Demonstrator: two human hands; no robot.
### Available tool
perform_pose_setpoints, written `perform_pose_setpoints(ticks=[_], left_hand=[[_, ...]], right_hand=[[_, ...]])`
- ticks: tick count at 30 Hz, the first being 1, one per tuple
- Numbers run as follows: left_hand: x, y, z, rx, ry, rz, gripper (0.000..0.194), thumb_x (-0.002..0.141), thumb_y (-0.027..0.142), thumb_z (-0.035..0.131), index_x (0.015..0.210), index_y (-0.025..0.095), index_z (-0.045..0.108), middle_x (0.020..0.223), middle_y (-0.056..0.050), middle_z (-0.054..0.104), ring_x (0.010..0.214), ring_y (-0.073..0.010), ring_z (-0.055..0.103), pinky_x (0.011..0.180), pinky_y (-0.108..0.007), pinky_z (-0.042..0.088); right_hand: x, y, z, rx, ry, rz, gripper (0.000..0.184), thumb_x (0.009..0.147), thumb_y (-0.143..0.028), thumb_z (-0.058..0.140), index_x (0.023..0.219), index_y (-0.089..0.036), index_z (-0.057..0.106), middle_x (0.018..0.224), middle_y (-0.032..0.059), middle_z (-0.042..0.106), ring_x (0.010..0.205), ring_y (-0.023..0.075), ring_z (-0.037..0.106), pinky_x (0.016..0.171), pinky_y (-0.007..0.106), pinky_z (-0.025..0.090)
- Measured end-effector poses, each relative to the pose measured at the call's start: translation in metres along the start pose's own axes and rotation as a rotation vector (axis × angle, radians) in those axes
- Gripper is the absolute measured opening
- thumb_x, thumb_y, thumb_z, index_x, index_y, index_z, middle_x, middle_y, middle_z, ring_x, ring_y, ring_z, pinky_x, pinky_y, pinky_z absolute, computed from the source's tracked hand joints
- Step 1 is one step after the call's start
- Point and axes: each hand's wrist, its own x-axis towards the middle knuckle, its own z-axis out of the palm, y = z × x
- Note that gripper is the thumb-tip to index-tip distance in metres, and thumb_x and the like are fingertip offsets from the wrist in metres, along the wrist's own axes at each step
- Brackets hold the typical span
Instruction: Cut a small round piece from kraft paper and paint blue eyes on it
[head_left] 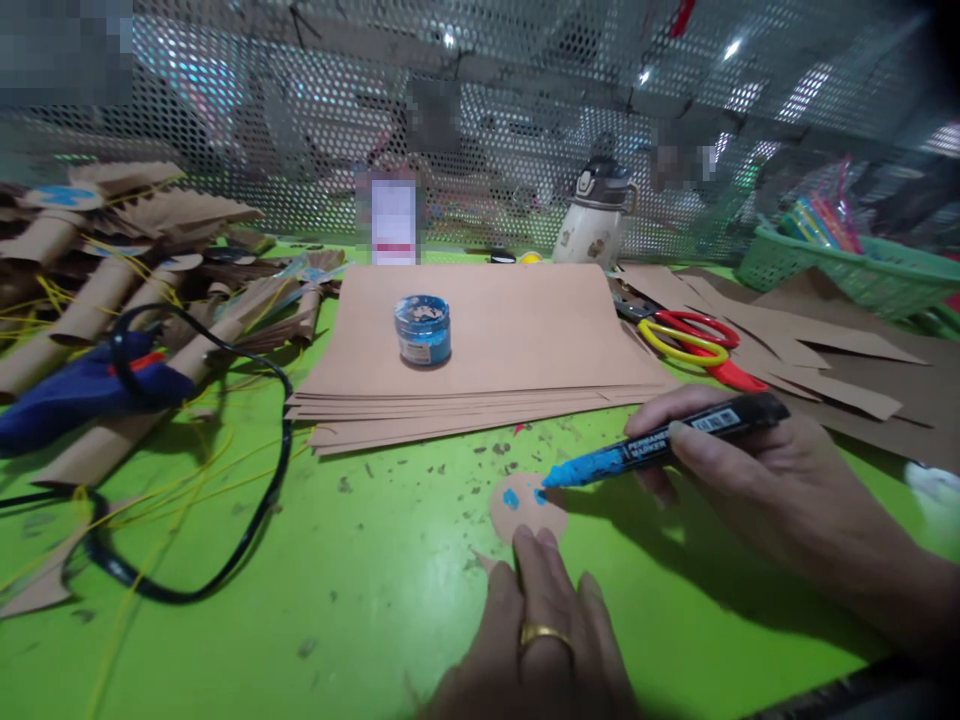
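A small round brown paper disc (528, 512) lies on the green table and carries two blue paint marks. The fingertips of my left hand (540, 610), which wears a gold ring, rest on its near edge with the fingers stretched out. Pinched in my right hand (750, 490) is a black permanent marker (705, 428), tilted, its tip end coated in blue paint. That tip touches the disc at the right-hand mark. Beyond, an open jar of blue paint (424, 332) stands on a stack of brown paper sheets (517, 340).
Red- and yellow-handled scissors (690, 340) lie near cut paper strips (832, 385) at right, before a green basket (847, 270). A drink bottle (592, 215) stands behind. At left are paper rolls (97, 285), a blue glue gun (82, 395), and a looping black cable (285, 440).
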Motion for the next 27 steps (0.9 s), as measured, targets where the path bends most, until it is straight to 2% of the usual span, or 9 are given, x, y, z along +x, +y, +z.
perform_pose_setpoints(ticks=[7,12,19,27], left_hand=[[-0.0002,-0.0005,0.0035,0.015,0.037,-0.015,0.024,0.095,0.009,0.044,0.111,0.013,0.061,0.100,-0.002,0.075,0.093,-0.0155,0.069,0.079,-0.028,0.051],[-0.0002,-0.0012,0.0036,0.020,0.028,0.000,0.024,0.096,0.009,0.043,0.111,0.014,0.060,0.099,-0.001,0.075,0.093,-0.0153,0.068,0.079,-0.027,0.050],[-0.0024,-0.0011,0.0053,0.044,0.033,0.022,0.023,0.098,0.011,0.041,0.112,0.014,0.059,0.100,-0.002,0.075,0.093,-0.0157,0.068,0.080,-0.028,0.050],[-0.0049,0.0020,0.0090,0.046,0.049,0.013,0.020,0.097,0.014,0.046,0.112,0.013,0.059,0.102,-0.004,0.074,0.095,-0.0177,0.066,0.083,-0.031,0.047]], right_hand=[[0.0007,0.0023,0.0041,-0.006,-0.046,0.028,0.019,0.092,-0.040,0.063,0.096,-0.021,0.066,0.064,-0.0013,0.066,0.055,0.0136,0.064,0.050,0.025,0.054],[0.0006,-0.0004,0.0030,-0.025,-0.032,0.044,0.012,0.089,-0.034,0.066,0.095,-0.023,0.067,0.065,-0.0010,0.067,0.057,0.0154,0.065,0.049,0.026,0.055],[-0.0028,-0.0012,0.0062,-0.042,-0.044,0.053,0.009,0.088,-0.027,0.064,0.094,-0.020,0.068,0.066,0.0002,0.064,0.053,0.0131,0.058,0.046,0.024,0.050],[-0.0036,-0.0012,0.0073,-0.026,-0.075,0.082,0.011,0.088,-0.028,0.065,0.094,-0.020,0.068,0.066,0.0006,0.063,0.052,0.0129,0.055,0.045,0.025,0.048]])
